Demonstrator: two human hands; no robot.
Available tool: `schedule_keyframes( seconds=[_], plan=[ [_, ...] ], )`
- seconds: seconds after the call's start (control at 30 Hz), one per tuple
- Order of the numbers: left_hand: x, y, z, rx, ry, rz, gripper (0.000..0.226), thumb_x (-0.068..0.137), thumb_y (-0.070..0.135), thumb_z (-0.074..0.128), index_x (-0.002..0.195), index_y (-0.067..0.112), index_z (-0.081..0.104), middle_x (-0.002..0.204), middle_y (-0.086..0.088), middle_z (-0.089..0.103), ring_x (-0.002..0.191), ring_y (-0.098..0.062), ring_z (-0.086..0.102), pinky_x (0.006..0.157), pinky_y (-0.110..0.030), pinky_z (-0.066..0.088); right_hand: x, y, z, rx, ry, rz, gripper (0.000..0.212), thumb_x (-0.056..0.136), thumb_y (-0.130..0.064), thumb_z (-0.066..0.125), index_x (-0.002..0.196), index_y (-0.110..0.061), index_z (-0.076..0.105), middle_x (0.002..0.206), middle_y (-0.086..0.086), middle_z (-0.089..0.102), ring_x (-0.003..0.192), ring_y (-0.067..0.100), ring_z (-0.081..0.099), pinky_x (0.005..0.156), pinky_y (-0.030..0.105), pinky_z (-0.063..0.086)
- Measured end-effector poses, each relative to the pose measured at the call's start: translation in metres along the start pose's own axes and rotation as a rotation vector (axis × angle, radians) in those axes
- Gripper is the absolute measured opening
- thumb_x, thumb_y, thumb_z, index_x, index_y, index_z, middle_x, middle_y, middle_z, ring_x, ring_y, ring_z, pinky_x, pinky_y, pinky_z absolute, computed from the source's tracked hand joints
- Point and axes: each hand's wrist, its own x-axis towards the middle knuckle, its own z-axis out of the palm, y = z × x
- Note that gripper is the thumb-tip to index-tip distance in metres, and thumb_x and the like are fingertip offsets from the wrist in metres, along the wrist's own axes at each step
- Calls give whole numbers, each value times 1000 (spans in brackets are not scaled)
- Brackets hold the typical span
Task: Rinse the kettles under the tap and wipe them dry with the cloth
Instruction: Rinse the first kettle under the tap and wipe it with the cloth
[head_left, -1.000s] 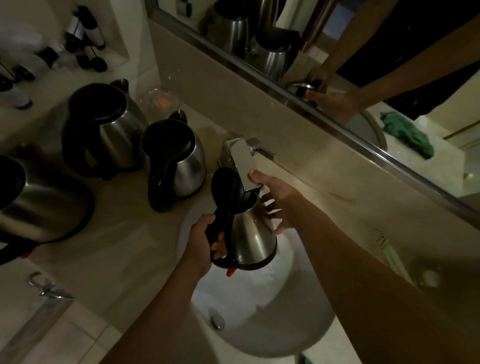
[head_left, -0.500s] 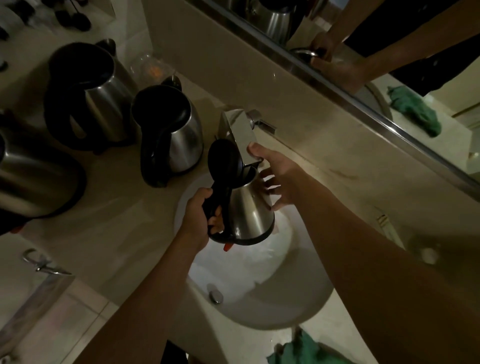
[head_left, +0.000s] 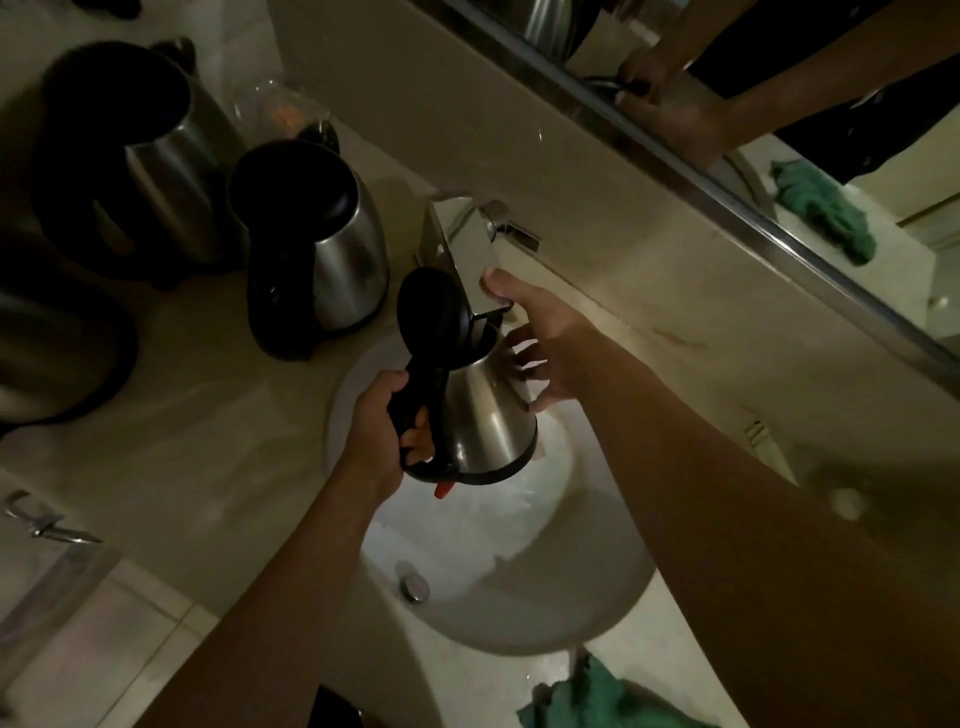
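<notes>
Dim, warm light — deep shadows, soft wide-angle edges.

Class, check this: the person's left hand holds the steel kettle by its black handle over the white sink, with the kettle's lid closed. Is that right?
Not quite. The head view shows the black lid flipped open. The rest stands: the left hand grips the steel kettle by its black handle over the white sink.

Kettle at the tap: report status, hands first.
Left hand grips handle of kettle, lid open, under tap. Right hand on tap spout, fingers at kettle. Green cloth unused by sink.
</notes>
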Motion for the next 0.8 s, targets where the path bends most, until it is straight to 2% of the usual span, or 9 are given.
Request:
schedule_keyframes(
  seconds=[0.33,0.5,0.67,0.8],
  plan=[
    [-1,-8,4,-66,-13,8,40,96,36,40,64,13,48,54,-2,38,39,-13,30,44,-28,20,0,-1,1,-21,26,5,106,74,-75,74,156,-20,35,156,16,43,143,44,41,111,72,34],
    [-3,-7,7,-72,-3,1,42,98,35,37,63,13,47,53,-1,38,40,-13,29,48,-31,16,-1,1,5,-3,33,3,119,59,-80,80,155,-25,36,156,15,44,141,44,42,105,72,37],
    [-5,-4,7,-43,9,6,43,96,36,40,61,13,48,50,-1,39,39,-14,29,47,-32,16,1,1,3,-3,21,-9,114,62,-80,78,153,-21,40,151,14,48,138,43,45,108,72,37],
    [-5,-2,3,2,25,-1,45,95,40,41,60,13,46,46,-1,35,37,-15,29,40,-25,23,7,4,2,4,-1,-11,109,66,-79,76,152,-21,40,150,16,48,138,44,46,110,72,36]
  ],
)
